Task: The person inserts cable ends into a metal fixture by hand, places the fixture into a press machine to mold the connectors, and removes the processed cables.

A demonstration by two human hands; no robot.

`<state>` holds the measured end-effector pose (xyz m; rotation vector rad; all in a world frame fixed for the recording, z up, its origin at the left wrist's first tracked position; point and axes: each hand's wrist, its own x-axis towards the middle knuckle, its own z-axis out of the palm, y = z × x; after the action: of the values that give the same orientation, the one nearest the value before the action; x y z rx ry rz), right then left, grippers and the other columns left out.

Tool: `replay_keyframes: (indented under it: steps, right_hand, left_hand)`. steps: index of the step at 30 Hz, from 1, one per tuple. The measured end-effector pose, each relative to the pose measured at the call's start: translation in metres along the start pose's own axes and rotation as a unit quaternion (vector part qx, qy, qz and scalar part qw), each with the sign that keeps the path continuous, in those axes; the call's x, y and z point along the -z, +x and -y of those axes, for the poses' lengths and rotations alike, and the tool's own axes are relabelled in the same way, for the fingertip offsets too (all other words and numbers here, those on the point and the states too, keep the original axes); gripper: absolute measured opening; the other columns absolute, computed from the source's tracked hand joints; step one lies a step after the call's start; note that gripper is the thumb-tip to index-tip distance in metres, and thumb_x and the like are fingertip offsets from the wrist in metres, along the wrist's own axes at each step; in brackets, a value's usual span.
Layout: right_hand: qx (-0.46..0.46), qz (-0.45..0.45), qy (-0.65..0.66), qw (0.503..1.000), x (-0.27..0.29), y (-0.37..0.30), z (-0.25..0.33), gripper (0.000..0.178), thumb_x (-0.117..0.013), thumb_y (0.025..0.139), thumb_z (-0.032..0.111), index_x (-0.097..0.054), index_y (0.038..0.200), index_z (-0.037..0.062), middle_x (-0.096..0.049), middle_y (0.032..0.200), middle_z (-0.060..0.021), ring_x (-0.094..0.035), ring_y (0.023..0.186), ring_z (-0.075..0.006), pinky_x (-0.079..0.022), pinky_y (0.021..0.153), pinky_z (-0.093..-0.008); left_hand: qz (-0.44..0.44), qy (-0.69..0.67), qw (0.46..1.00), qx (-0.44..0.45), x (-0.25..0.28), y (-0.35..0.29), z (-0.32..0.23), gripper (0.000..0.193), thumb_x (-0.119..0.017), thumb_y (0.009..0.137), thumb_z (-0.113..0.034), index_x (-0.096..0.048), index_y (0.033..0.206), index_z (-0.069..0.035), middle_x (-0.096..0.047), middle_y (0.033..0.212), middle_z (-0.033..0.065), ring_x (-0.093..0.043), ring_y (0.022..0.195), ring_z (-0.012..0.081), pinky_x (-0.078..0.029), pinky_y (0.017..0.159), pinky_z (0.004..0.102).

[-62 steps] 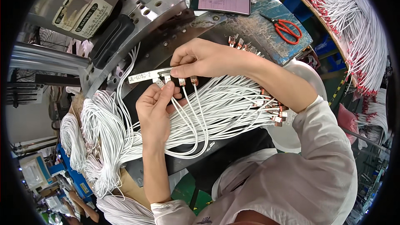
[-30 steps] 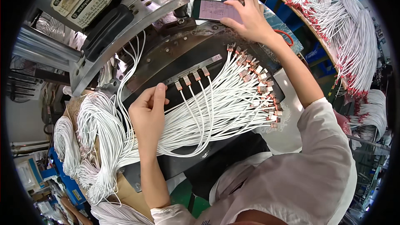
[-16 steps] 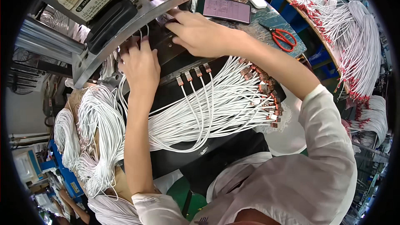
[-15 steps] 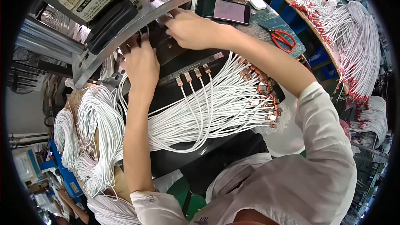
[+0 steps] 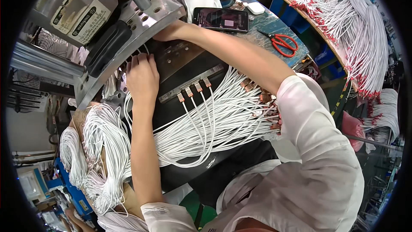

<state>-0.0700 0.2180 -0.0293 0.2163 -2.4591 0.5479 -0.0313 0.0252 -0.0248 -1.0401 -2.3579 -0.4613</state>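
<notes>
And deeper it goes — the right hand [image 5: 169, 32] is now buried past the knuckles under the steel press plate [image 5: 162, 6], fingers lost to view, where half a second ago they could still be partly made out at its edge. Whether anything is gripped there cannot be told, nor how far that hand is spread. The left hand [image 5: 142, 75] is kept low at the plate's near edge, fingers curled together, tips hidden; a thin white cable [image 5: 146, 48] is seen right at them, but a firm hold cannot be confirmed. So the handling is now being done mostly blind beneath the plate, while the four plugs [image 5: 198, 87] are left untouched in a row along the metal strip [image 5: 169, 96], to the plate's lower right. The phone [image 5: 221, 19], just right of the plate, has been dimmed too — a bright page earlier, a mostly dark screen now. Farther right of the plate the red-handled cutters [image 5: 274, 38] are laid near a small white case [image 5: 256, 8]. Below the plate, the white cable bundle [image 5: 206, 120] is spread wide, its far plug ends crowded and partly covered by the right sleeve [image 5: 300, 103], where a snag seems possible. The clearest obstruction is the plate itself, by which the right fingers are screened; the right forearm is stretched between phone and strip.
</notes>
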Motion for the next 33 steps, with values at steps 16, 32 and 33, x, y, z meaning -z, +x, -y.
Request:
replay_keyframes:
  steps: [16,32,33]
  right_hand:
    - [0.014,0.104,0.006,0.995,0.060,-0.077,0.076,0.014,-0.069,0.086,0.013,-0.068,0.094,0.0011,-0.069,0.090,-0.0160,-0.065,0.089,-0.0356,-0.051,0.080,-0.0438]
    - [-0.122,0.154,-0.230,0.953,0.144,-0.124,-0.062,0.088,-0.080,0.077,0.036,-0.037,0.145,0.0007,-0.054,0.125,-0.0249,-0.057,0.115,-0.0376,-0.048,0.097,-0.0437]
    - [-0.141,0.182,-0.232,0.945,0.145,-0.121,-0.060,0.090,-0.080,0.076,0.037,-0.036,0.146,0.0010,-0.055,0.123,-0.0247,-0.058,0.115,-0.0386,-0.048,0.097,-0.0445]
  left_hand:
    - [-0.137,0.251,0.950,0.127,0.177,-0.105,0.116,0.025,-0.062,0.098,-0.016,-0.066,0.112,0.004,-0.066,0.111,0.0182,-0.062,0.105,0.0329,-0.048,0.091,0.0357]
    - [-0.041,-0.178,0.983,-0.010,0.103,-0.118,-0.017,0.016,-0.073,0.085,-0.007,-0.070,0.100,-0.004,-0.066,0.112,0.0099,-0.062,0.102,0.0291,-0.046,0.091,0.0376]
    - [-0.051,-0.181,0.982,-0.010,0.101,-0.119,-0.015,0.016,-0.073,0.085,-0.007,-0.070,0.100,-0.004,-0.066,0.112,0.0099,-0.062,0.102,0.0291,-0.046,0.091,0.0376]
